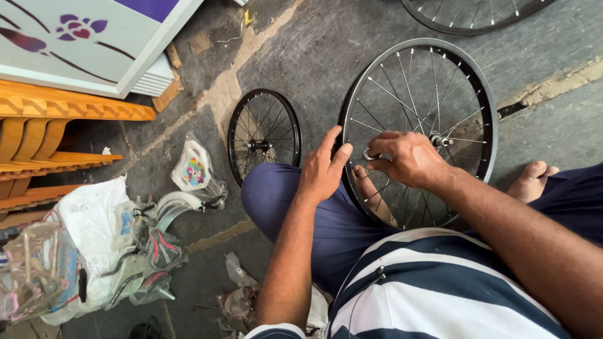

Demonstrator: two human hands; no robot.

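A large black bicycle wheel (478,88) with silver spokes stands tilted against my legs on the stone floor. My left hand (323,168) rests on its left rim, fingers wrapped over the edge. My right hand (405,158) reaches in among the spokes and pinches a small silver ring-shaped part (370,154) near the rim. The wheel's hub (441,140) sits just right of my right hand. A bare foot (372,191) shows through the spokes.
A smaller black wheel (264,133) lies to the left, another wheel (471,16) at the top edge. Plastic bags of bicycle parts (94,245) are heaped at lower left. Orange plastic chairs (44,135) and a white board (88,37) stand at upper left.
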